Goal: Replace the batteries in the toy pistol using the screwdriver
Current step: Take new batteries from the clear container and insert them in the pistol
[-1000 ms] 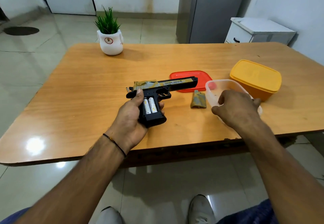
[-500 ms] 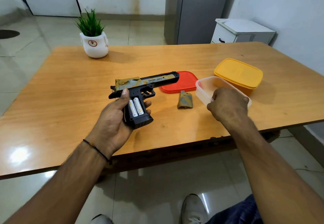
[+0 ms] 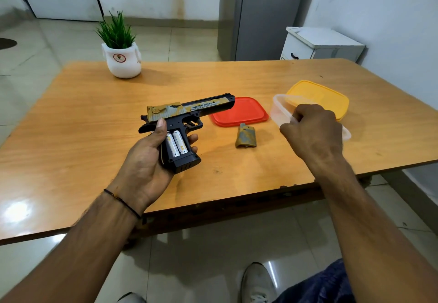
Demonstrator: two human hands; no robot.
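Note:
My left hand [image 3: 144,167] grips the black and tan toy pistol [image 3: 189,109] by its handle, just above the table, barrel pointing right. The battery bay in the handle is uncovered and two white AA batteries [image 3: 176,145] sit in it side by side. The tan battery cover [image 3: 246,136] lies on the table to the right of the pistol. My right hand [image 3: 312,132] hovers over the clear plastic container [image 3: 279,108], fingers curled down into it and hidden by the back of the hand. No screwdriver is visible.
A red lid [image 3: 239,112] lies behind the cover. A yellow-lidded box [image 3: 317,97] stands behind the clear container. A white plant pot [image 3: 123,62] sits at the far left of the wooden table [image 3: 71,137]. Beyond it stands a white cabinet [image 3: 320,44].
My right hand has stayed at the clear container with its fingers curling inside. My left hand holds the pistol in the same pose. The head view has shifted slightly.

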